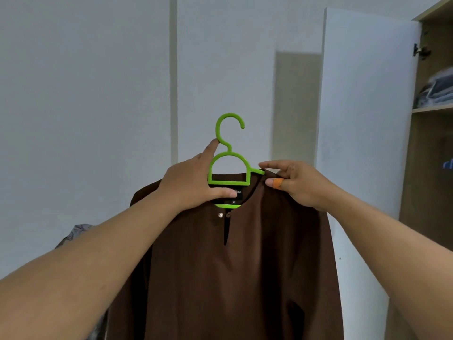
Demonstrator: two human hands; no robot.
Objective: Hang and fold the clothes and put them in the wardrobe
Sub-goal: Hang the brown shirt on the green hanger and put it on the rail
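A brown long-sleeved shirt (235, 271) hangs in front of me on a bright green plastic hanger (229, 153), whose hook points up and to the right. My left hand (193, 180) grips the hanger's left side at the collar, with the index finger up against the hook's stem and the thumb on the neck label. My right hand (296, 182) pinches the shirt's right shoulder fabric where the hanger's arm goes under it. The hanger's arms are hidden inside the shirt.
The open wardrobe (434, 133) stands at the right, its white door (362, 119) swung out toward me. Folded clothes (436, 92) lie on its upper shelf. A patterned grey garment (76, 231) shows low at the left behind my forearm. White wall panels fill the background.
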